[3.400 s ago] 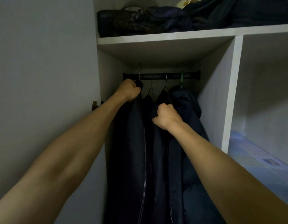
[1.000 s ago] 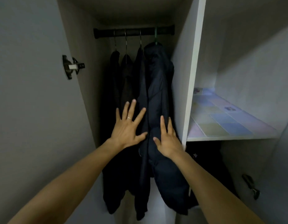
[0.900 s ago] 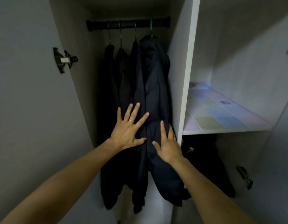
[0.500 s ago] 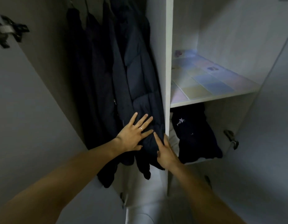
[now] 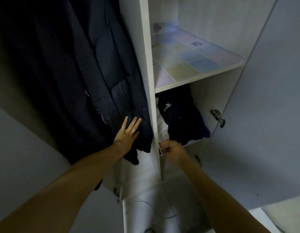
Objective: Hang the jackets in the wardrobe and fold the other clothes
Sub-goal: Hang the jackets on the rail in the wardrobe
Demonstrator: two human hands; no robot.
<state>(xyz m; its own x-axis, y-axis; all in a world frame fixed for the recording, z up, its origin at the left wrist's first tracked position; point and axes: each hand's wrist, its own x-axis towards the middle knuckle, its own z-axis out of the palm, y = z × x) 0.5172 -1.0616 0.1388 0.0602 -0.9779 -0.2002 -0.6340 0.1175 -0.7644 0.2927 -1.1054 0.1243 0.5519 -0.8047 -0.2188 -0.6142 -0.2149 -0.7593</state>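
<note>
Hanging jackets (image 5: 98,78) under flat left hand (image 5: 127,133).

You are looking down into a white wardrobe (image 5: 146,68): its upper shelf (image 5: 198,77) is carrying a pastel checked liner (image 5: 193,58), while the lower shelf (image 5: 198,141) is holding a dark folded garment (image 5: 181,120) lying beside white cloth (image 5: 161,126).

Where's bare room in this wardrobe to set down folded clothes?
Free: the upper shelf with its pastel checked liner, between the white divider and the right wall. Crowded: the compartment below holds a dark folded garment on white cloth; the hanging bay is packed with dark jackets, left hand flat against them.
</note>
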